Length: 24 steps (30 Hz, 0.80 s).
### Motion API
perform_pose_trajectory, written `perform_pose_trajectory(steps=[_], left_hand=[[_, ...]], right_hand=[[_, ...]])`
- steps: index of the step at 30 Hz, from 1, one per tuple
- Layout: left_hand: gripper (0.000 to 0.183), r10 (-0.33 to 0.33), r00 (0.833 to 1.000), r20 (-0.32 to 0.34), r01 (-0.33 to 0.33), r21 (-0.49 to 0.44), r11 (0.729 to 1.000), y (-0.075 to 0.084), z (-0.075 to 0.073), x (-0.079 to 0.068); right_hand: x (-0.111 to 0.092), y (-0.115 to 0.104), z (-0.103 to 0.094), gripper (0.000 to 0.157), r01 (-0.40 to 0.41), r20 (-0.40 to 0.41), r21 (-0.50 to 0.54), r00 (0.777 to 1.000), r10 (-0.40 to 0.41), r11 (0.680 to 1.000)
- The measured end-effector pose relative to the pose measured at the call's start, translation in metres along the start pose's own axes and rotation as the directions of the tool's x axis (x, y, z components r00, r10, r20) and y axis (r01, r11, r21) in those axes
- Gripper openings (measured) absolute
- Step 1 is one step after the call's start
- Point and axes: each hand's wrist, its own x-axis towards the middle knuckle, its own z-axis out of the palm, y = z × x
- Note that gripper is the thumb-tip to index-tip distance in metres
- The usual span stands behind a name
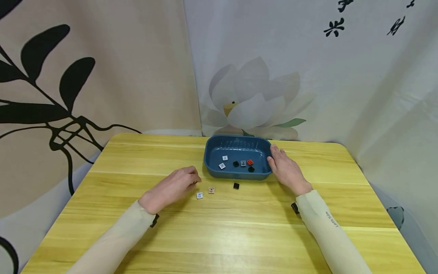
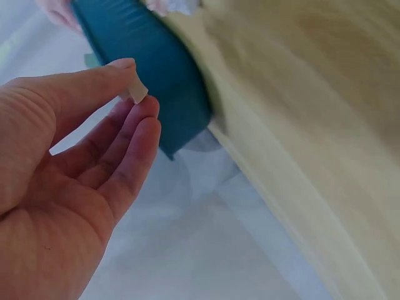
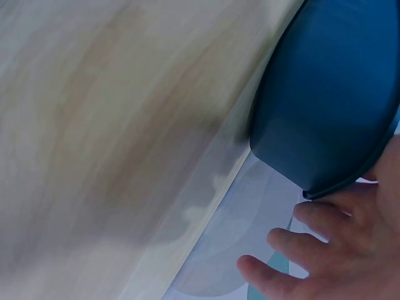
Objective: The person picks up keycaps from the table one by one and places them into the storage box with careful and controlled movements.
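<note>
My left hand (image 1: 176, 186) hovers over the table just left of the blue tray. In the left wrist view, its thumb and fingertips pinch a small whitish keycap (image 2: 137, 89). My right hand (image 1: 288, 170) holds the right end of the blue tray (image 1: 236, 176), with the thumb at the rim; the right wrist view shows the other fingers (image 3: 300, 247) spread beside the rim. Inside the tray lie several keycaps, among them a red one (image 1: 250, 162) and a white one (image 1: 222, 166). In front of it sit a white keycap (image 1: 199, 195), a beige keycap (image 1: 211, 190) and a black keycap (image 1: 236, 186).
The wooden table (image 1: 219, 236) reaches back to a hanging cloth (image 1: 154, 76) printed with leaves and a flower. The tray stands close to the table's back edge.
</note>
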Motion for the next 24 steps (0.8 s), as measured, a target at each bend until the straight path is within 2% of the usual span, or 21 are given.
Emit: perform_pose_trajectory(steps=[9, 16, 19, 24], left_hand=[[0.023, 0.041, 0.993, -0.110, -0.039, 0.026, 0.999, 0.013, -0.012, 0.024], [0.027, 0.094, 0.974, -0.205, -0.090, 0.028, 0.996, 0.023, -0.016, 0.048], [0.026, 0.105, 0.970, -0.219, -0.099, 0.037, 0.994, 0.027, -0.016, 0.057], [0.026, 0.079, 0.976, -0.203, -0.076, 0.025, 0.997, 0.033, -0.012, 0.068]], right_hand=[[-0.001, 0.002, -0.002, 0.060, -0.006, -0.009, 0.016, 1.000, 0.006, 1.000], [0.000, 0.003, -0.004, 0.060, -0.009, -0.014, 0.014, 1.000, 0.009, 1.000], [-0.001, 0.003, -0.003, 0.060, -0.008, -0.014, 0.015, 1.000, 0.008, 1.000], [-0.002, 0.001, 0.001, 0.061, -0.003, -0.010, 0.017, 1.000, 0.003, 1.000]])
